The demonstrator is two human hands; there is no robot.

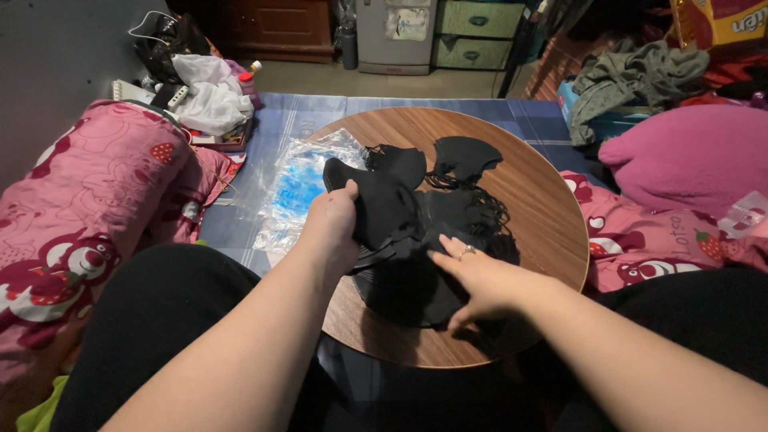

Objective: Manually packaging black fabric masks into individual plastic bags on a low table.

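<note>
Left hand [336, 220] grips bunch of black masks [384, 204] above desk [544, 216] middle; right hand [480, 280] spread flat on pile [416, 280] (straps tangled). Advice: pin pile, lift slowly, free loops.

Black face masks [416, 240] heaped, straps tangled; one lifted, crumpled.

A pink strawberry-print blanket [88, 200] lies left; a white plastic bag [210, 98] sits far left; a plain pink pillow [688, 156] rests right, a grey-green garment [636, 76] beyond it.
</note>
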